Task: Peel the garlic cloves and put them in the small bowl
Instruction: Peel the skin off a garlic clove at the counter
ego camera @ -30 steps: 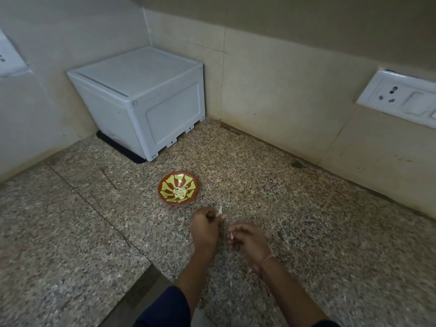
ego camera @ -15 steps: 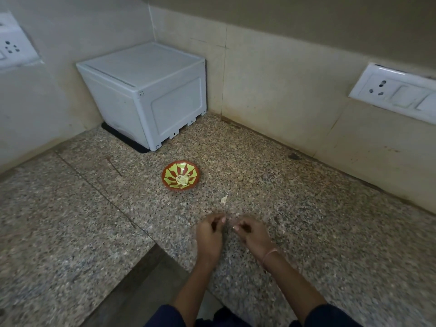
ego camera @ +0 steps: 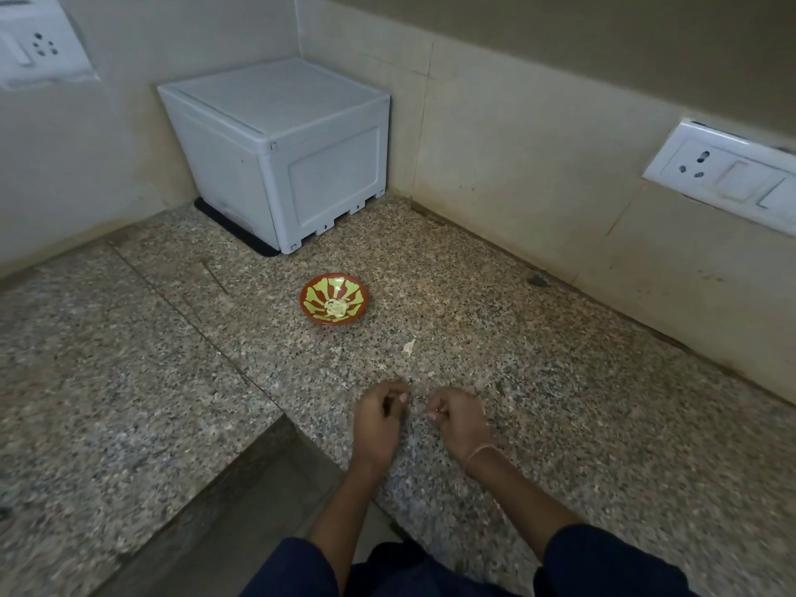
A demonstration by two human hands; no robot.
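Counter (ego camera: 129, 381): speckled granite that runs into a back corner, with a step cut into its front edge near the person.
Left wall socket (ego camera: 38, 49): white, on the wall above the counter's left side.
White box (ego camera: 275, 152): closed, and tucked into the counter's back corner.
Small bowl (ego camera: 334, 300): red and yellow, upright, mid-counter between the back corner and the front edge.
Peeled garlic (ego camera: 336, 308): a pale cluster resting in the bowl's centre.
Left hand (ego camera: 379, 415): low over the counter near the front edge, fingers curled in with the thumb against the fingertips. I cannot tell what it pinches, if anything.
Peel scrap (ego camera: 408, 346): a pale flake on the counter between the bowl and the hands.
Right hand (ego camera: 458, 417): just beside the left hand but apart from it, fingers curled the same way. Whether it pinches a clove or skin is too small to tell.
Right wall socket (ego camera: 728, 174): white, on the wall above the counter's right side.
Step in hand: probably stripping skin from a clove between the two hands.
Doing it well: pin the clove with one thumb and pull the skin from the root end with the other hand's nails. Drop the peel on the counter rather than in the bowl, then reach forward and left to drop the bare clove in.
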